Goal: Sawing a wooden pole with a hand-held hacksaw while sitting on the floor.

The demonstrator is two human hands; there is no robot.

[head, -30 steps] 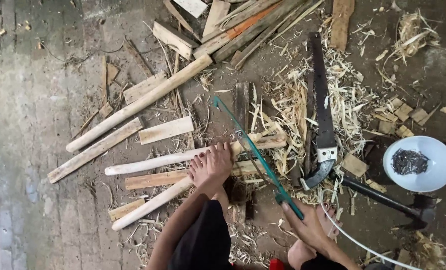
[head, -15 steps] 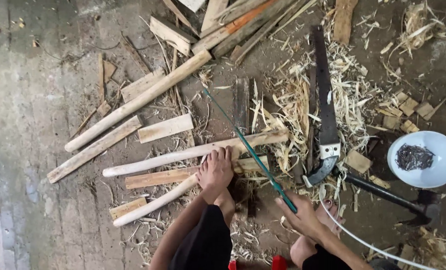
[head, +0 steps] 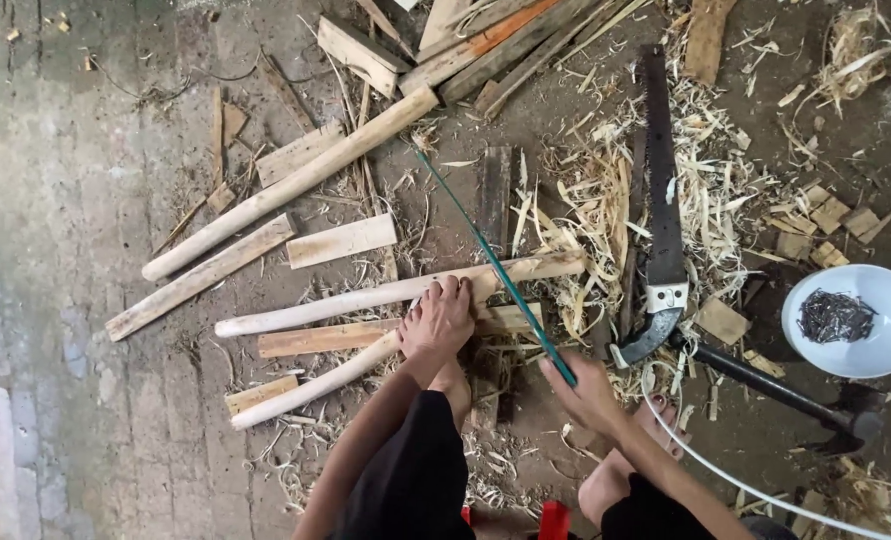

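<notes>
a: where is the left hand (head: 436,322)?

b: laid flat, fingers spread, pressing down on a long pale rounded stick (head: 386,293) that lies across the floor (head: 56,250). a second rounded stick (head: 311,385) runs just under the wrist, with a flat slat (head: 311,340) between the two.

a: and the right hand (head: 584,392)?

b: curled tight around the handle end of a thin green-bladed saw (head: 491,265). the blade slants up and to the left, crossing the pale stick just beside the left hand's fingers.

a: what lies around them?

b: a big dark handsaw (head: 661,210) lies on wood shavings (head: 586,200) to the right, apart from both hands. further right sits a white bowl (head: 890,345) of small dark nails, and a hammer (head: 776,390) lies beside it. more cut sticks and boards are scattered at the top and left.
</notes>
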